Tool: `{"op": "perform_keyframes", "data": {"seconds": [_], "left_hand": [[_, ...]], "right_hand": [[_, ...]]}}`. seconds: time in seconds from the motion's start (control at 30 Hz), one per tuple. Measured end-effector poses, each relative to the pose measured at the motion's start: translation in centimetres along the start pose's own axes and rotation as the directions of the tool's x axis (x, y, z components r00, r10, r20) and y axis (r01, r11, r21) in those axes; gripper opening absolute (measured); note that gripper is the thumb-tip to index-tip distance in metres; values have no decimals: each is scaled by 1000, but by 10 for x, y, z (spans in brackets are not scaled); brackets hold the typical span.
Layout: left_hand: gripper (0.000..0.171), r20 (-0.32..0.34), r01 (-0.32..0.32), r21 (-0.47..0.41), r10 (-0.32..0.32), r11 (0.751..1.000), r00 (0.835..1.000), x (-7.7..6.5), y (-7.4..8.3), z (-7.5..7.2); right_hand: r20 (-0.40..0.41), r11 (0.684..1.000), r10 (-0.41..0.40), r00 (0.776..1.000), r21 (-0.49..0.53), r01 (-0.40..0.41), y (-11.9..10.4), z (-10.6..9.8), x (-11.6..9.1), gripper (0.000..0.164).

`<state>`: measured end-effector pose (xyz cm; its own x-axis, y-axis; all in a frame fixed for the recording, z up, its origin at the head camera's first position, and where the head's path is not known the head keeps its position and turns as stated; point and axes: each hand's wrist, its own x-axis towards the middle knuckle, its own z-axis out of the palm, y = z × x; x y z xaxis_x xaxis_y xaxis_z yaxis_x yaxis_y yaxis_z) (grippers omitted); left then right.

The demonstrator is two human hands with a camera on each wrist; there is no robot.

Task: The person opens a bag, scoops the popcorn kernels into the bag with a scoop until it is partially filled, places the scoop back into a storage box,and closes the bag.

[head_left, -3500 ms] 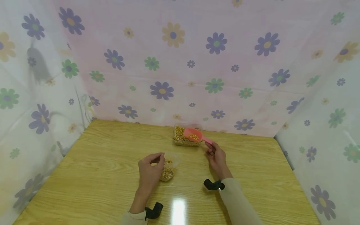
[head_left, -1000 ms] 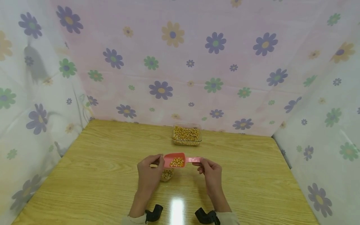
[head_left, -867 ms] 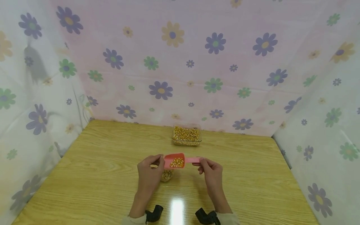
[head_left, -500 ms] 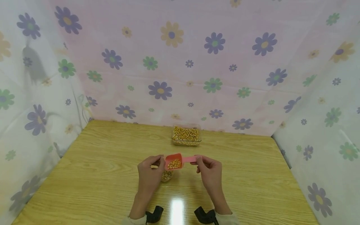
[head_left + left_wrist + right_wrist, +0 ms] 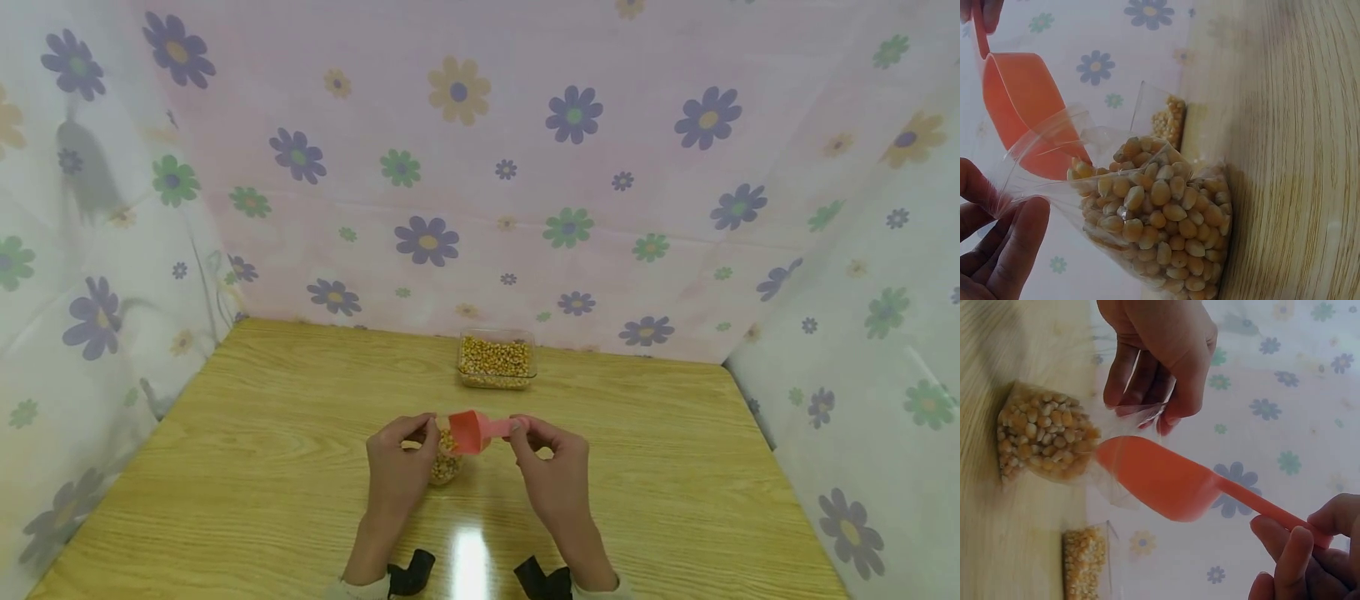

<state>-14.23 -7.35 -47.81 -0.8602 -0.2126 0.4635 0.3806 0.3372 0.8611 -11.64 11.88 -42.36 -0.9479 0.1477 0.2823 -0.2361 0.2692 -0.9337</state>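
A clear plastic bag (image 5: 1154, 219) full of corn kernels stands on the wooden table. My left hand (image 5: 401, 462) pinches the edge of its mouth between thumb and fingers. My right hand (image 5: 553, 471) holds a pink-red scoop (image 5: 468, 432) by the end of its handle. In the left wrist view the scoop (image 5: 1029, 112) tips down into the bag's mouth, with kernels at its lip. From the right wrist view, the scoop (image 5: 1163, 478) shows its rounded underside, its tip inside the bag.
Behind the bag, near the table's back edge, stands a clear rectangular container (image 5: 497, 377) of corn kernels. The wooden table (image 5: 300, 417) is bordered by a flower-patterned cloth (image 5: 502, 192) at the back and both sides.
My right hand has brought the scoop of kernels from the container to the bag, then tilted it so the kernels run in. My left hand stays at the bag's mouth.
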Motion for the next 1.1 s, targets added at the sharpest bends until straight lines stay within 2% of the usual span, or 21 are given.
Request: {"op": "perform_keyframes", "data": {"seconds": [0.17, 0.3, 0.5, 0.67, 0.77, 0.87, 1.0, 1.1], "left_hand": [[14, 1, 0, -2, 0, 1000, 1000, -1, 0, 0], [14, 1, 0, -5, 0, 1000, 1000, -1, -2, -1], [14, 3, -2, -17, 2, 1000, 1000, -1, -4, -1], [16, 7, 13, -54, -13, 998, 1000, 0, -4, 1], [17, 4, 23, -68, -23, 997, 1000, 0, -3, 1], [15, 2, 30, -62, -30, 998, 1000, 0, -2, 0], [14, 6, 25, -60, -25, 998, 1000, 0, -2, 0], [14, 15, 19, -73, -18, 997, 1000, 0, -3, 0]], "right_hand": [[7, 997, -55, 998, -53, 55, -5, 1, -3, 14], [27, 987, -139, 990, -83, 141, -7, 2, -6, 13], [40, 940, -327, 944, -86, 330, -11, 1, -9, 12], [-11, 913, -400, 916, -90, 398, -16, -9, -5, 14], [-73, 910, -411, 909, -91, 404, -13, -15, 3, 15], [-151, 923, -385, 910, -65, 380, -4, -19, 16, 15], [-238, 955, -275, 931, 44, 294, 17, -24, 36, 15], [-270, 971, -165, 949, 122, 204, 32, -28, 51, 19]]}}
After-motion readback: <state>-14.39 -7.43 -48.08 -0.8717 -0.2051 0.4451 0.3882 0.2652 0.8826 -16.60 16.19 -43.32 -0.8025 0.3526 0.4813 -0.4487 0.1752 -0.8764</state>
